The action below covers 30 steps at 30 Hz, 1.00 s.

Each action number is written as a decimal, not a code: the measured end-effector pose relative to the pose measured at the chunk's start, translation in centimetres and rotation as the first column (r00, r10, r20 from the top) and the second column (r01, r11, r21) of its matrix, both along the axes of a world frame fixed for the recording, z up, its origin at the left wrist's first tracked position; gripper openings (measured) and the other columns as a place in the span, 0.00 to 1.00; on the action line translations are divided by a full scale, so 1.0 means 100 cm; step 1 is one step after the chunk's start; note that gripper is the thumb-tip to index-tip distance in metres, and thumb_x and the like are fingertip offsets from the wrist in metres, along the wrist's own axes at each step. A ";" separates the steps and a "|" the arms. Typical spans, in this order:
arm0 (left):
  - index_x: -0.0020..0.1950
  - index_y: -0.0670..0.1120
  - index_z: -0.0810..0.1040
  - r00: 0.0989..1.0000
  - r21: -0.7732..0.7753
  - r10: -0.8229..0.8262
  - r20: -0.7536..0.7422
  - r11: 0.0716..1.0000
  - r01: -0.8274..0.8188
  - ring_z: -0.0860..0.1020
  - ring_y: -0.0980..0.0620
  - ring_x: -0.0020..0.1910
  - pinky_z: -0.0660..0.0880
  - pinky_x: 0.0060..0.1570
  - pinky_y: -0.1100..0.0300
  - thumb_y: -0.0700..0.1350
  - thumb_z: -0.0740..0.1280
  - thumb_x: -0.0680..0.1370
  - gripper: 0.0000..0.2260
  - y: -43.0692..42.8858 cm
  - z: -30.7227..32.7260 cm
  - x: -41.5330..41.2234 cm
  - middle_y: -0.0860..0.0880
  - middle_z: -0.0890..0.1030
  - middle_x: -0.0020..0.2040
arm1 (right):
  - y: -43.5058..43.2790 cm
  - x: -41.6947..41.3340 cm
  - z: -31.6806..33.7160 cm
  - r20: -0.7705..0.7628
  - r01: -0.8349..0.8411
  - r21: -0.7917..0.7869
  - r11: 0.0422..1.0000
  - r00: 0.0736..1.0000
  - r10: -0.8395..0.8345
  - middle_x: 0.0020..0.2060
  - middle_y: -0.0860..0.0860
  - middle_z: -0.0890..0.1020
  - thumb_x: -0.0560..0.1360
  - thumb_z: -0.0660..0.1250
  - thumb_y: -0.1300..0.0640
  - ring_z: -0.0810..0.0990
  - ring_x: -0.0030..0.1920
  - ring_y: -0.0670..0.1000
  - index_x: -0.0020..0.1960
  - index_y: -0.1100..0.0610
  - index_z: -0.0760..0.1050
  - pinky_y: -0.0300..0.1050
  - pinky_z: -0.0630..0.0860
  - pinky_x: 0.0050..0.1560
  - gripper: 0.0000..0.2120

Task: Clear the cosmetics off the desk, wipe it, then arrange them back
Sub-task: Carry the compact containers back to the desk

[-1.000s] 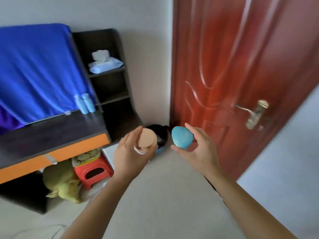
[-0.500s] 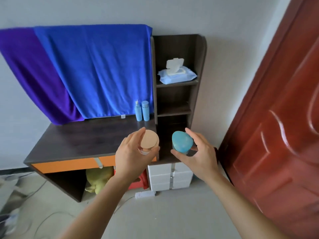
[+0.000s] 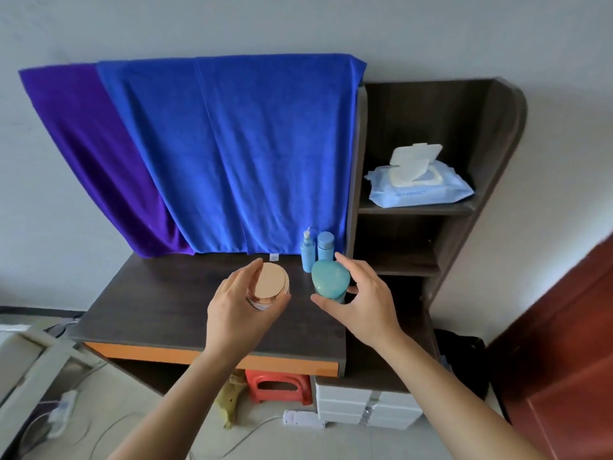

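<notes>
Just in front of the blue bottles (image 3: 307, 252) on the surface (image 3: 149, 303), my left grip (image 3: 238, 313) clasped the peach-lidded jar (image 3: 268, 283) and my right grip (image 3: 365, 303) the teal container (image 3: 330, 278), both upright, seemingly for setting down

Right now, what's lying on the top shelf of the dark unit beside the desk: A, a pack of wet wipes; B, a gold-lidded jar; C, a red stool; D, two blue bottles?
A: the pack of wet wipes lies on the top shelf, flap up; the two blue bottles stand on the desk and the left hand grips the gold-lidded jar.
</notes>
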<state>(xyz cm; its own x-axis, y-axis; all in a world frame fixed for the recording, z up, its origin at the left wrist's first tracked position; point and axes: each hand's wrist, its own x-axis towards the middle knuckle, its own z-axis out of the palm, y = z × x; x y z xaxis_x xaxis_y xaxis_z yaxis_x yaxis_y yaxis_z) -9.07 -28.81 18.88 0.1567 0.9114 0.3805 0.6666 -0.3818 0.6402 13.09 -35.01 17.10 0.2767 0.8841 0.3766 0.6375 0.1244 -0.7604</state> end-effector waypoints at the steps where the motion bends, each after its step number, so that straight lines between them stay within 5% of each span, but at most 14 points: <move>1: 0.68 0.57 0.74 1.000 -0.011 0.005 0.013 1.000 -0.004 0.76 0.61 0.58 0.76 0.59 0.57 0.68 0.72 0.65 0.33 0.015 -0.004 -0.002 0.63 0.79 0.59 | 0.015 -0.003 -0.004 0.000 -0.006 -0.013 1.000 1.000 0.006 0.61 0.41 0.77 0.65 0.77 0.33 0.78 0.59 0.44 0.73 0.50 0.71 0.48 0.81 0.54 0.42; 8: 0.68 0.56 0.74 0.996 -0.091 -0.090 0.008 0.992 0.091 0.75 0.62 0.57 0.71 0.57 0.65 0.64 0.75 0.66 0.33 0.133 -0.034 -0.026 0.62 0.79 0.57 | 0.116 -0.040 -0.038 -0.006 0.112 -0.116 0.987 0.994 -0.113 0.64 0.39 0.77 0.63 0.78 0.32 0.79 0.61 0.44 0.72 0.47 0.72 0.49 0.80 0.58 0.42; 17: 0.70 0.50 0.75 0.969 -0.222 -0.245 -0.043 0.947 0.230 0.75 0.55 0.61 0.71 0.60 0.62 0.57 0.79 0.67 0.33 0.239 -0.080 -0.038 0.56 0.79 0.61 | 0.191 -0.071 -0.089 0.001 0.233 -0.344 0.909 0.969 -0.248 0.64 0.44 0.77 0.64 0.80 0.38 0.79 0.62 0.48 0.72 0.50 0.72 0.53 0.81 0.59 0.41; 30: 0.67 0.53 0.74 0.930 -0.442 -0.356 -0.087 0.851 0.284 0.77 0.53 0.61 0.74 0.61 0.57 0.50 0.78 0.67 0.29 0.301 -0.204 -0.016 0.57 0.79 0.62 | 0.270 -0.070 -0.199 0.000 0.215 -0.515 0.830 0.968 -0.250 0.66 0.54 0.75 0.70 0.79 0.49 0.75 0.66 0.54 0.76 0.57 0.67 0.41 0.68 0.65 0.39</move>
<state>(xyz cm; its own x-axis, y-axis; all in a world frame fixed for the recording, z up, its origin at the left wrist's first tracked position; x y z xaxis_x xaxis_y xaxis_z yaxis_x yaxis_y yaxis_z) -10.64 1.33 -1.56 0.4931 0.8666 -0.0774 0.6601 -0.3147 0.6821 6.07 -8.06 -2.75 0.5062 0.8522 -0.1325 0.5459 -0.4355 -0.7158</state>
